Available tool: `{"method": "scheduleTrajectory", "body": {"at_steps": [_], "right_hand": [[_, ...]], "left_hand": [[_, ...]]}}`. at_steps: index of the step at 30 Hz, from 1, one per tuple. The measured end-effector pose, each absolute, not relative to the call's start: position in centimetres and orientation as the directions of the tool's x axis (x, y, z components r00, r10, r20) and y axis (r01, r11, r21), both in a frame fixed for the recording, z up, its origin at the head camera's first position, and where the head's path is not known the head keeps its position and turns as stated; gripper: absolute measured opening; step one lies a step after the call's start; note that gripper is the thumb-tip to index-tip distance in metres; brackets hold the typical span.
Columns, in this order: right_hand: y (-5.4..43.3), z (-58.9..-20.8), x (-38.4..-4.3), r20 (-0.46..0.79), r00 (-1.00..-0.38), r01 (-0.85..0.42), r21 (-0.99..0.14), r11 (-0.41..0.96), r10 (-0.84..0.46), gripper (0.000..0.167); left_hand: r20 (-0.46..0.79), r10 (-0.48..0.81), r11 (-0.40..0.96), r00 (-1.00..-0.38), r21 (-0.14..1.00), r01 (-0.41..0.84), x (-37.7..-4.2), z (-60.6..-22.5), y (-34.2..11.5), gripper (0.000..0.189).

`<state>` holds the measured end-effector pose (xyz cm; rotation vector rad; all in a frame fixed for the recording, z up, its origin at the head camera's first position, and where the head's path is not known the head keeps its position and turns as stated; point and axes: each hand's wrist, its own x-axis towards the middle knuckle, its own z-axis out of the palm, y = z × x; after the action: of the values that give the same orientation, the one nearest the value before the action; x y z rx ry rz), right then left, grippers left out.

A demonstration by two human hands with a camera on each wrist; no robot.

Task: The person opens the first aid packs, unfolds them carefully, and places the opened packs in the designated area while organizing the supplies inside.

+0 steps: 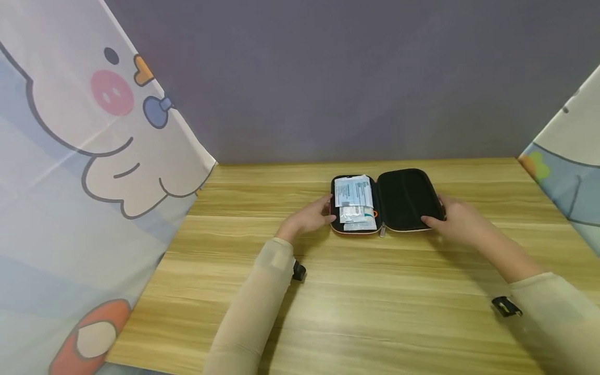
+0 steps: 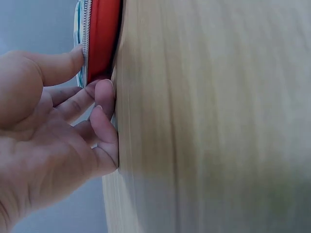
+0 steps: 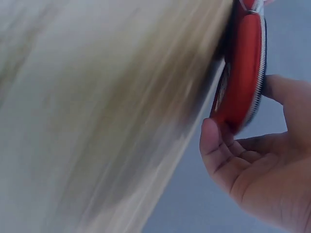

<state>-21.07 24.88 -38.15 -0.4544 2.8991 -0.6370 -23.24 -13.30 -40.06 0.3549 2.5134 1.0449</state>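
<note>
A red zip-up case [image 1: 405,200] with a black lining lies spread open near the back of the table. Flat sealed packets [image 1: 353,192], white and pale blue with print, are stacked in its left half; a bit of something orange pokes out beside them. My left hand [image 1: 311,214] holds the left half by its outer edge, thumb at the zip rim and fingers low against the red side [image 2: 104,39]. At the opposite end my right hand [image 1: 457,219] grips the right half, thumb over the rim and fingers beneath the red shell [image 3: 245,73], which is tilted slightly off the table.
The wood-grain table [image 1: 375,307] runs up to a grey wall [image 1: 351,78]. Cloth with cartoon figures [image 1: 112,94] hangs along the left side, and similar cloth shows at right. A zip pull [image 1: 382,230] hangs at the case's front hinge. Small black devices [image 1: 298,271] sit at both wrists.
</note>
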Motion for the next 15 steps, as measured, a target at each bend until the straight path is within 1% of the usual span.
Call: {"method": "scheduleTrajectory", "body": {"at_steps": [3,9,11,15], "right_hand": [[25.14,-38.65,-21.21,-0.118,-0.941,-0.25,-0.393,0.885,-0.318,0.091],[25.04,-38.82,-21.57,-0.169,-0.93,-0.251,-0.351,0.902,-0.325,0.097],[24.96,-38.7,-21.65,-0.177,-0.927,-0.258,-0.338,0.905,-0.33,0.095],[24.58,-38.21,-22.0,-0.18,-0.921,-0.278,-0.317,0.907,-0.345,0.085]], "left_hand": [[-0.262,0.368,0.698,-0.892,0.711,0.079,-23.2,-40.2,-13.17,0.078],[-0.285,0.345,0.681,-0.894,0.731,0.029,-23.04,-40.08,-13.13,0.077],[-0.287,0.341,0.681,-0.895,0.732,0.025,-23.12,-39.95,-13.16,0.077],[-0.285,0.332,0.688,-0.899,0.726,0.023,-23.2,-39.75,-13.27,0.076]]}}
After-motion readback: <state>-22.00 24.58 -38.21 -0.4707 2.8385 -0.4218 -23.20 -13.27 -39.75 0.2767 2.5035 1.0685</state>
